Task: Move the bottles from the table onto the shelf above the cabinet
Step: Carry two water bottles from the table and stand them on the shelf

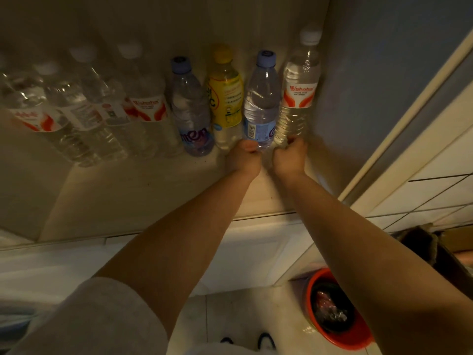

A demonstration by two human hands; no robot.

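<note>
— Clear plastic: the blue-capped bottle (259, 103) and white-capped bottle (298, 90) stand on the shelf (143, 183), far right of the row.
— Hands?
— Left hand (244, 156) grips the first's base, right hand (290, 156) the second's. Yellow bottle (226, 98) just beside; red bin (332, 310) below.

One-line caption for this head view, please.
Left hand holds a blue-capped bottle, right hand a white-capped bottle, on the shelf.
</note>
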